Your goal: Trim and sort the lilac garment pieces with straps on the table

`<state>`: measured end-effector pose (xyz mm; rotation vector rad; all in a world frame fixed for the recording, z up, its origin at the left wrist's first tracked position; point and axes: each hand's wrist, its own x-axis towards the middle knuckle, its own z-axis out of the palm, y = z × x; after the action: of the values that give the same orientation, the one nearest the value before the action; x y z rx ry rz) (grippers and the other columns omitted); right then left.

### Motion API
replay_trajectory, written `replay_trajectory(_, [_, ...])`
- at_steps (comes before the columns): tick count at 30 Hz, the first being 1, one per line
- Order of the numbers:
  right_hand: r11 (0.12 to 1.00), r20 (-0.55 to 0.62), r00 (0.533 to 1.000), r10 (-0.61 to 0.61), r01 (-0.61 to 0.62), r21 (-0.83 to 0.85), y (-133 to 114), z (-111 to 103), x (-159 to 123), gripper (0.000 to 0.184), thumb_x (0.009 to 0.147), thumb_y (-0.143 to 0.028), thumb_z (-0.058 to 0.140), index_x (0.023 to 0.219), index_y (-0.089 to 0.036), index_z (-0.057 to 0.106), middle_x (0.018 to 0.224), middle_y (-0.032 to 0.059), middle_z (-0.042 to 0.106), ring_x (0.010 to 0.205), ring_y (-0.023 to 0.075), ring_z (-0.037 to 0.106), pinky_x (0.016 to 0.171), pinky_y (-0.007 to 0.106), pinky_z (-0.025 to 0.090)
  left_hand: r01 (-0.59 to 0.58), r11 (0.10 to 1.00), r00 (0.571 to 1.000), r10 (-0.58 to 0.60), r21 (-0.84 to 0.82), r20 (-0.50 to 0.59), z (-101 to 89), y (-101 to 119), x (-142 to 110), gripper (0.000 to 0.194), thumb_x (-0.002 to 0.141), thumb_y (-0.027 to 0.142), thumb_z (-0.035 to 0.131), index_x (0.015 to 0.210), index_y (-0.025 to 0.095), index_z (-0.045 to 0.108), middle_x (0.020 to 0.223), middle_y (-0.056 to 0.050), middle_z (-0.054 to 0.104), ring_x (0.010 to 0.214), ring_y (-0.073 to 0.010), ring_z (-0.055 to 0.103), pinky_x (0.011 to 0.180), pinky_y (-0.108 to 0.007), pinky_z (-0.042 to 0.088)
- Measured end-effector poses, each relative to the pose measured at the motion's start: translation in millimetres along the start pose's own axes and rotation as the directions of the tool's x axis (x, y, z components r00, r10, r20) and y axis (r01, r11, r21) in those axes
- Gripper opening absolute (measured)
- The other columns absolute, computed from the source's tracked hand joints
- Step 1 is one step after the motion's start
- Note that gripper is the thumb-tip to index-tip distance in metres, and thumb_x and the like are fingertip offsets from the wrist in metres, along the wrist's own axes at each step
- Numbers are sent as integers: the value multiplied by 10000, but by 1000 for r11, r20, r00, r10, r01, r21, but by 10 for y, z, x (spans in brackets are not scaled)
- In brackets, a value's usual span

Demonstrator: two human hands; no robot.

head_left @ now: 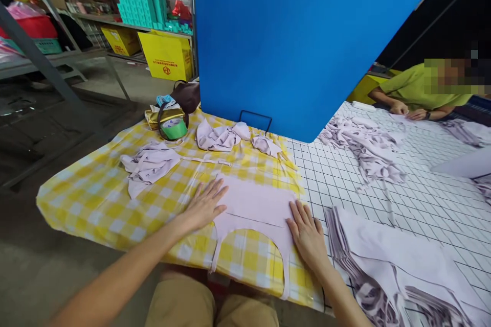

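A pale lilac garment piece (257,202) lies flat before me, two thin straps curving toward the table's front edge. My left hand (207,202) rests flat on its left side, fingers stretched out. On its right edge lies my right hand (307,227), palm down with fingers extended. Neither hand grips anything. To the right is a stack of similar lilac pieces (399,245), layered and with straps bunched at the near end. Crumpled lilac fabric (151,163) sits left of the piece, and another fabric heap (218,135) is beyond it.
A yellow checked cloth (88,189) and a white grid cloth (310,163) cover the table. A large blue board (291,41) stands at the back. Tape rolls (174,125) lie back left. Past a fabric pile (364,138), a person in a yellow-green shirt (418,87) handles fabric.
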<state>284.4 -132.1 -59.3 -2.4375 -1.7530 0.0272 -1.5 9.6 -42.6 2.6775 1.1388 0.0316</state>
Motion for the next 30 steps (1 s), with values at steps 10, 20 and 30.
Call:
replay_trajectory(10, [936, -167, 973, 159, -95, 338, 169, -270, 92, 361, 825, -319, 368, 1061, -153, 585, 1034, 116, 591, 910, 239, 568, 810, 374, 435, -5, 995, 998, -1, -102, -56, -172, 352, 156, 498, 869, 286, 425, 1338, 135, 351, 1454, -135, 250, 1354, -252, 171, 1094, -499, 95])
replay_trajectory(20, [916, -48, 998, 44, -22, 400, 16, -337, 925, 150, 728, -195, 424, 604, -201, 507, 748, 52, 527, 715, 196, 539, 655, 317, 410, -74, 846, 996, 36, -528, -82, 40, 1767, 516, 249, 812, 250, 504, 1015, 118, 561, 1098, -117, 509, 909, -207, 555, 833, -322, 465])
replay_trajectory(30, [761, 160, 916, -368, 198, 617, -309, -716, 935, 125, 777, -259, 426, 688, -206, 495, 714, -4, 594, 666, 141, 535, 640, 265, 420, 271, 769, 937, -348, -579, -25, -103, 1678, 788, 390, 752, 387, 535, 1028, 116, 583, 1016, -133, 587, 859, -256, 609, 744, -333, 465])
